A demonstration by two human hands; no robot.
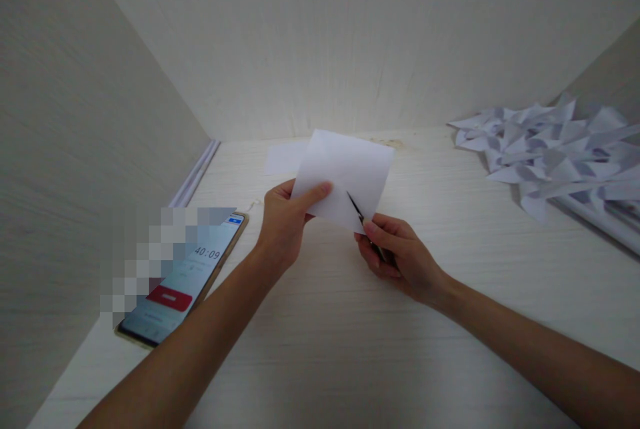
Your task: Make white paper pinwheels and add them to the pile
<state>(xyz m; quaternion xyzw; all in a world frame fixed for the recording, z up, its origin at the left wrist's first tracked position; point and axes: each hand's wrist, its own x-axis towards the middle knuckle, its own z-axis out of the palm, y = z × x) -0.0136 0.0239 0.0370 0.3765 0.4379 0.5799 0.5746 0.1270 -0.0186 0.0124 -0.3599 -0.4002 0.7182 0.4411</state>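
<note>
A white, roughly square sheet of paper (350,162) is held up, tilted, over the table. My left hand (287,222) grips its left edge, thumb on top and fingers underneath. In my right hand (395,249) is a pair of dark scissors (356,207), its handles mostly hidden by the fingers. One blade lies over the paper, pointing from the lower right corner toward the middle; the other blade is out of sight behind the sheet. The right thumb is close to that corner.
Another white paper (283,158) lies behind the held sheet. On the left are a phone (175,295) showing a timer, partly blurred out, and white paper rolls (197,172). A pile of folded paper pinwheels (555,149) sits at the right, near a paper tube (600,222). Walls enclose the back and sides.
</note>
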